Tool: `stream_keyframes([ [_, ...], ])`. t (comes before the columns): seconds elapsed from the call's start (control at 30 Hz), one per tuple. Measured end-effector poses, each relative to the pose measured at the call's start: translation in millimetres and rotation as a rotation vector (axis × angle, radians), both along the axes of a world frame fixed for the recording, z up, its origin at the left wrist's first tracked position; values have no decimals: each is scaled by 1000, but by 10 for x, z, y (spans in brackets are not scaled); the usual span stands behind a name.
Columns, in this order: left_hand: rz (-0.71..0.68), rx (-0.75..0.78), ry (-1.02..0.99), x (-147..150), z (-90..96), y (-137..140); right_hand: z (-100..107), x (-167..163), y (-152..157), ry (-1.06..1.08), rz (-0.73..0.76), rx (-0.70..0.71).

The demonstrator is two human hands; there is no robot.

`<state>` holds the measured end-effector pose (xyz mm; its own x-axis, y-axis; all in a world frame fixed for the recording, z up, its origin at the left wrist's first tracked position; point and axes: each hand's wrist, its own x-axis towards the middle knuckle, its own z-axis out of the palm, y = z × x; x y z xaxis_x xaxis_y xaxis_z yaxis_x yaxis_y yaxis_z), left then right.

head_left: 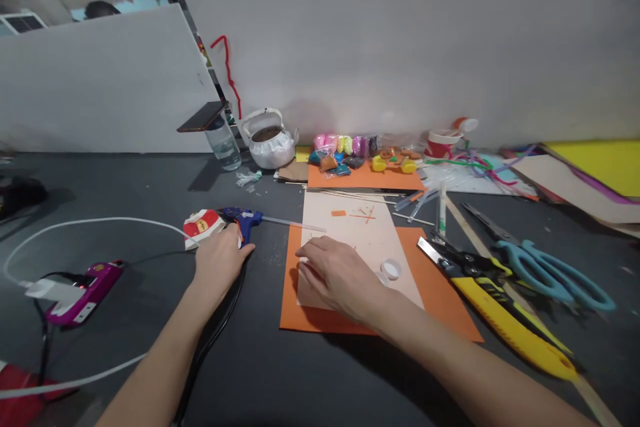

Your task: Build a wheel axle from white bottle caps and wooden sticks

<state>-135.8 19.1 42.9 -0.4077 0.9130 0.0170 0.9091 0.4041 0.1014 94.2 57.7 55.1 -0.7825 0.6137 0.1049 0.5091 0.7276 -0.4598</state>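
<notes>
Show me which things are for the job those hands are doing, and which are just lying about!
Probably in the job:
blue plastic glue gun, at the left hand
pale pink paper sheet, under the right hand
orange paper sheet, beneath the pale one

Probably just lying about:
blue-handled metal scissors
white teapot-shaped pot
clear container of water

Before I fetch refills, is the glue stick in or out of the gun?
Partly in: the glue stick juts from the blue glue gun.

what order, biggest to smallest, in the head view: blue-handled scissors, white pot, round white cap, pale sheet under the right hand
1. Pale sheet, partly covered
2. Blue-handled scissors
3. White pot
4. Round white cap
Apparent size only; the pot sits farther back.
</notes>
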Motion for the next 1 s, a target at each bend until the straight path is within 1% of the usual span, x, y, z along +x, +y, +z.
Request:
stream_keyframes([
  [0.07, -9, 7, 13, -5, -34, 16, 1, -3, -15, 13, -4, -30],
  [0.13, -18, 45, 9, -6, -34, 23, 9, -8, -26, 44, -10, -69],
  [0.23, -46, 158, -22, 36, 22, 14, 10, -25, -43, 135, -32, -154],
  [0.3, -71, 261, -52, 119, 96, -3, -2, -49, -54, 224, -73, -245],
  [0.37, -102, 375, -86, 251, 187, -22, -13, -91, -58, 343, -124, -376],
  [0.47, -193, 518, -161, 532, 300, -41, 0, -185, -36, 590, -184, -592],
  [0.53, -279, 568, -242, 750, 337, -43, 30, -241, -7, 757, -226, -697],
  [0.63, -410, 590, -406, 1048, 354, -49, 79, -235, 34, 956, -314, -780],
  [0.7, -480, 577, -516, 1180, 367, -71, 103, -135, 41, 1061, -361, -799],
  [0.77, -525, 516, -671, 1235, 387, -111, 124, 44, 25, 1136, -382, -807],
  [0.8, -534, 450, -787, 1237, 396, -134, 135, 155, 9, 1160, -387, -809],
  [0.87, -517, 253, -1075, 1209, 401, -175, 157, 396, -36, 1179, -394, -809],
  [0.93, -500, 77, -1299, 1169, 385, -196, 170, 629, -91, 1170, -403, -798],
  [1.0, -500, 18, -1439, 1147, 349, -189, 161, 820, -152, 1169, -419, -783],
])
